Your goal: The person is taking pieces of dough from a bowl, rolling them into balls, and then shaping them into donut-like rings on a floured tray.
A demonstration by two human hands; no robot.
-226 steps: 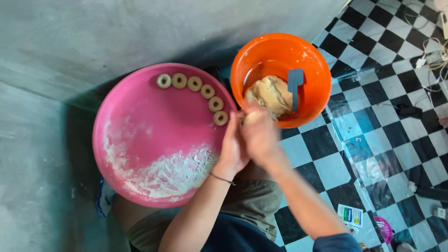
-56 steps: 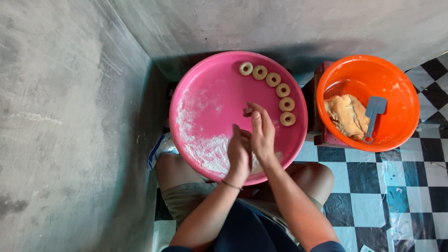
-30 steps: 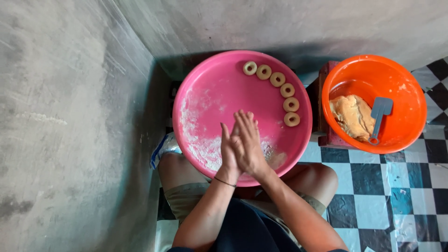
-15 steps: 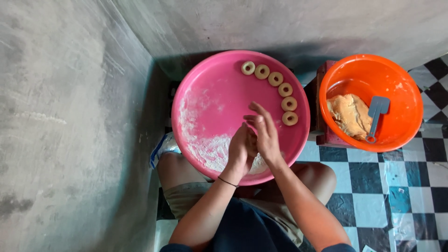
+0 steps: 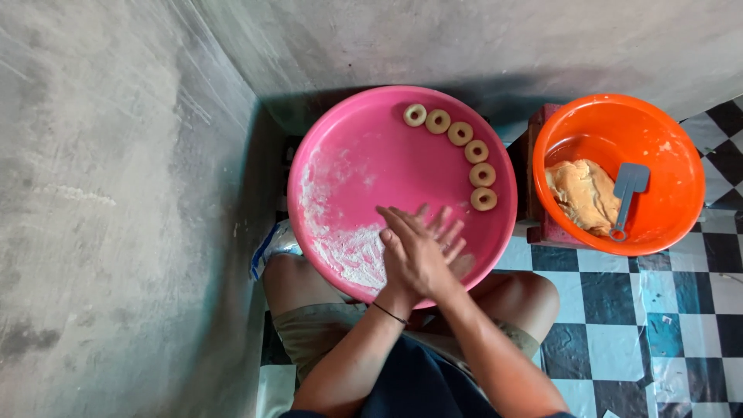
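My left hand (image 5: 408,259) lies flat on top of my right hand (image 5: 447,232), palm against palm, over the near side of a round pink tray (image 5: 309,155). The fingers of both hands are stretched out. Anything pressed between the palms is hidden. Several small dough rings (image 5: 460,133) sit in a curved row along the tray's far right rim. A patch of white flour (image 5: 348,251) covers the tray's near left part, just left of my hands.
An orange bowl (image 5: 673,155) to the right holds a lump of dough (image 5: 584,193) and a grey scraper (image 5: 628,186), resting on a dark red stand (image 5: 542,224). Grey concrete walls close the left and far sides. Black-and-white checked floor lies to the right. My knees sit under the tray.
My hands left the orange bowl with a small piece of dough and came over the pink tray. Since then they rub back and forth palm to palm; now the left lies across the right.
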